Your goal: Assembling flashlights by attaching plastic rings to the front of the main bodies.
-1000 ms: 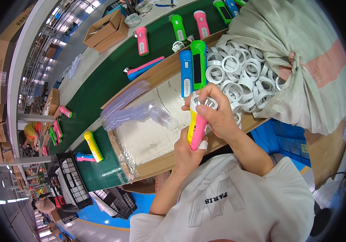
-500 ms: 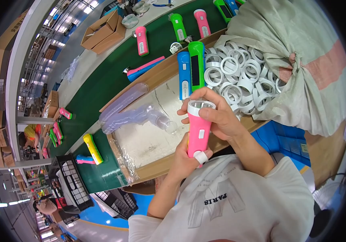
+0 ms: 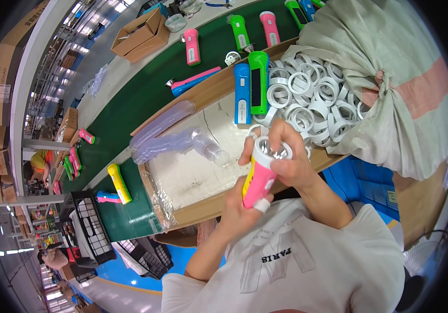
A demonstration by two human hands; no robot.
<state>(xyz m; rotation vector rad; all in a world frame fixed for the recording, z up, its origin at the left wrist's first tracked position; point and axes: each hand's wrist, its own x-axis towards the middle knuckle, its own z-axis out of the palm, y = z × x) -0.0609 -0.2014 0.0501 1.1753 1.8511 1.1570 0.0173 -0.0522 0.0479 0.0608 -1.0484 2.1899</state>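
Observation:
A pink and yellow flashlight [image 3: 258, 187] is held tilted in front of my chest, its lamp end up and leaning right. My left hand [image 3: 233, 213] is wrapped round its lower body; a white band shows by the thumb. My right hand [image 3: 298, 163] grips the white rim [image 3: 263, 152] around the shiny reflector [image 3: 277, 152]. Another white ring seems to be hooked on the right fingers, partly hidden. Just beyond the hands, a blue flashlight [image 3: 242, 96] and a green flashlight [image 3: 258, 86] lie beside a heap of white rings [image 3: 301, 86].
The rings spill from a pale woven sack [image 3: 411, 73] at the right. Long clear plastic sleeves [image 3: 164, 125] of nested pieces lie in a shallow cardboard tray [image 3: 203, 214]. Several flashlights rest on the green belt [image 3: 135, 99] beyond. An open carton [image 3: 143, 34] stands farther off.
The flashlight has turned and tilted right, so its yellow side now shows. My right fingers have shifted on the rim, and an extra white ring shows by them. The view has shifted slightly.

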